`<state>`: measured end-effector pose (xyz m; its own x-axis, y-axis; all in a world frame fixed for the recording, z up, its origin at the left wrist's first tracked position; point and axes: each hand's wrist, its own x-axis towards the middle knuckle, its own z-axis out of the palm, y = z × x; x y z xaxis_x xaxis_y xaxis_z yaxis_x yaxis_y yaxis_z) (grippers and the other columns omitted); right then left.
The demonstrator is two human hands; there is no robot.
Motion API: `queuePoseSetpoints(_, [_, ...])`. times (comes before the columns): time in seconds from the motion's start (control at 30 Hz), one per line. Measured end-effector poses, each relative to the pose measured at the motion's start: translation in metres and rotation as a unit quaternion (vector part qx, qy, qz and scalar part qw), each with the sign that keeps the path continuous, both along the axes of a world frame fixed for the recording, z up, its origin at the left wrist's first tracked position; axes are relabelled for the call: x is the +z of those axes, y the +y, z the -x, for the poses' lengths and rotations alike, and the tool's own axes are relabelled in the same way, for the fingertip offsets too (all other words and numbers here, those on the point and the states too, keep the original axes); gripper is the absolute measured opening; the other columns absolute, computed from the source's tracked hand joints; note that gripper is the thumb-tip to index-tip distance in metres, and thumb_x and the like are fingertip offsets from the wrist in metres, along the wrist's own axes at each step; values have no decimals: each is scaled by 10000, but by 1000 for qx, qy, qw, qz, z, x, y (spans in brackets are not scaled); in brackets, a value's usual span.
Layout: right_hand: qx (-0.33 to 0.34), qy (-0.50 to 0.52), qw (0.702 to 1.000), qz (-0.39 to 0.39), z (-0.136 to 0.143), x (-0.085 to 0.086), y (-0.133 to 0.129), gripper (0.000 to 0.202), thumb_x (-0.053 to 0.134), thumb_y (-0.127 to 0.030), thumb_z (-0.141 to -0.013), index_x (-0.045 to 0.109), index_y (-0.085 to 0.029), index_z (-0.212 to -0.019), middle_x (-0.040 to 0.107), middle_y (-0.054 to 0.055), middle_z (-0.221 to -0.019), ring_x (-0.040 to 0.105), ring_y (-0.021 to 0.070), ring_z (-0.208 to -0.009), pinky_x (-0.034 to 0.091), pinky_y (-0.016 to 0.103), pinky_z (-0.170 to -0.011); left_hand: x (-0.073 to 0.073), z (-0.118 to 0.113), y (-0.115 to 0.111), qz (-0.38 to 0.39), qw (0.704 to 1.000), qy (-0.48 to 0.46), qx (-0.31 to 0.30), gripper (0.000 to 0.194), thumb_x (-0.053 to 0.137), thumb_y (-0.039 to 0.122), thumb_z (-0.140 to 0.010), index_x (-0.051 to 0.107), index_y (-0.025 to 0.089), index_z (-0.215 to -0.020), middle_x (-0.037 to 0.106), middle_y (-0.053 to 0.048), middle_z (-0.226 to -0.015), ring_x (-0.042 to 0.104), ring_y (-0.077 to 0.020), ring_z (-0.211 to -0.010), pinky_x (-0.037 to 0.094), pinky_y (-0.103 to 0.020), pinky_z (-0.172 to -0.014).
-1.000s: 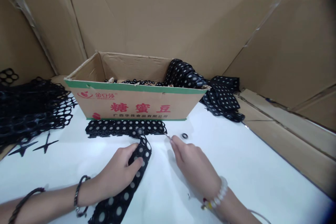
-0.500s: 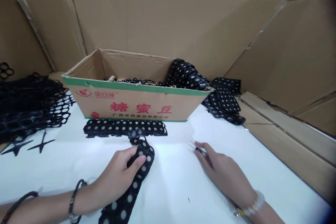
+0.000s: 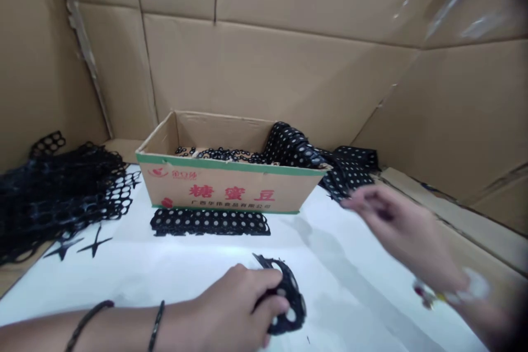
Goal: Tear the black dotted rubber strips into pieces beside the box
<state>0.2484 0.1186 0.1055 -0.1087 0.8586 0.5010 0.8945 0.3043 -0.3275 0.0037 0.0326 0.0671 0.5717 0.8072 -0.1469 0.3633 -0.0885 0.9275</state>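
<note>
My left hand [image 3: 243, 305] is closed round a black strip with pale round dots [image 3: 292, 308], its thumb and index finger pinching it low over the white table. The strip looks curled or folded, and part lies hidden behind the fingers. Out to the right, my right hand [image 3: 391, 225] is blurred by motion, with thumb and fingertips drawn together. Those fingertips are at the lower edge of a pile of black dotted strips [image 3: 355, 162]. Something dark shows within the hand, too smeared to name. A layered dotted strip [image 3: 210, 222] lies flat before the box.
A cardboard box [image 3: 223, 184] with green edges and red lettering holds black ring-shaped pieces [image 3: 231, 155], with dotted strips draped over its right end. Black perforated mesh [image 3: 61, 192] is heaped at left, beside two black star-shaped pieces [image 3: 95, 242]. Cardboard walls [image 3: 264, 66] surround the white table [image 3: 173, 264].
My right hand has moved up and right to the strip pile. My left hand has shifted right with its strip, now away from the flat one. The view has tilted up.
</note>
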Motion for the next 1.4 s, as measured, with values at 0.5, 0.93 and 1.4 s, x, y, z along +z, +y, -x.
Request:
queuePoseSetpoints(0.5, [137, -2, 987, 89, 75, -31, -14, 250, 191, -298, -899, 404, -209, -992, 598, 6, -777, 564, 136, -642, 324, 209, -545, -53, 4, 42, 65, 992, -12, 112, 331, 352, 482, -789, 407, 171, -690, 404, 66, -491, 352, -64, -353, 287, -175, -335])
queuePoseSetpoints(0.93, [186, -211, 934, 219, 79, -91, -48, 236, 226, -209, -878, 454, -180, -825, 536, 14, -556, 495, 146, -474, 179, 238, -431, -54, 7, 38, -30, 980, 98, 171, 337, 286, 433, -826, 466, 176, -704, 457, 35, -582, 412, -88, -397, 323, -203, -394])
queuePoseSetpoints(1.4, [138, -307, 916, 217, 98, -80, -59, 297, 309, 31, -690, 462, -167, -850, 568, 12, -567, 561, 191, -509, 125, 275, -406, -57, 4, 31, -164, 956, 180, 162, 266, 273, 290, -846, 362, 184, -619, 414, 33, -525, 362, -108, -481, 264, -217, -495])
